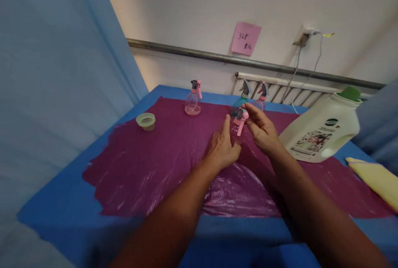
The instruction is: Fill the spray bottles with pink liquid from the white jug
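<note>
A clear spray bottle (239, 124) with a grey and pink spray head stands between my hands, in the middle of the view. My left hand (221, 145) is closed around the left side of its body, index finger up along it and thumb across the front. At the spray head, my right hand (263, 129) has its thumb and fingers curled about the right side. The lower body of the bottle is partly hidden by my left hand. Just behind are a teal spray bottle (239, 105) and another clear one with a red-and-grey head (260, 101).
A spray bottle with pink liquid (193, 108) and a small green-rimmed cup (146, 121) stand left on purple plastic sheeting (149, 164). To the right are a large white jug (320, 131) with a green cap and a yellow cloth (374, 179). A metal rail (192, 54) runs along the wall.
</note>
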`<state>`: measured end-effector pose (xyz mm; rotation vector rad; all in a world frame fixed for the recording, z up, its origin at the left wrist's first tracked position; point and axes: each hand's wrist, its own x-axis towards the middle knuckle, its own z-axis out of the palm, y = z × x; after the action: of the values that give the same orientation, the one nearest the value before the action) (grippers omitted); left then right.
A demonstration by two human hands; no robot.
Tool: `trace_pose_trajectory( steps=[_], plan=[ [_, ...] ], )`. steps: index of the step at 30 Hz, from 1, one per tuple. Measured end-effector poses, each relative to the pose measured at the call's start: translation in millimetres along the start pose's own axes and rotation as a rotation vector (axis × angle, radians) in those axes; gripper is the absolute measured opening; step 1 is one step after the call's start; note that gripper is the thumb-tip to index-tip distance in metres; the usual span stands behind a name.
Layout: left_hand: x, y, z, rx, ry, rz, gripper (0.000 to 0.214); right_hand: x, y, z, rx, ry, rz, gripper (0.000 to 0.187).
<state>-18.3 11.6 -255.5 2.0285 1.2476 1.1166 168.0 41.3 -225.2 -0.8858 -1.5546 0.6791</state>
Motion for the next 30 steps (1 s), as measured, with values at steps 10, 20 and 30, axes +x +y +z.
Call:
trace_pose_trajectory(
  steps=[10,20,30],
  plan=[
    [0,3,-2.7,0.036,0.013,-0.077,0.105,36,-34,-40,-0.491,-0.281,-0.19,0.038],
    [6,-7,-1.4,-0.018,0.295,-0.207,0.094,79,-48,-45,-0.8,-0.281,0.097,0.027],
    [6,-5,1.7,-0.095,0.292,-0.227,0.091,152,-2,41,-0.799,0.055,0.351,0.029]
  ],
)
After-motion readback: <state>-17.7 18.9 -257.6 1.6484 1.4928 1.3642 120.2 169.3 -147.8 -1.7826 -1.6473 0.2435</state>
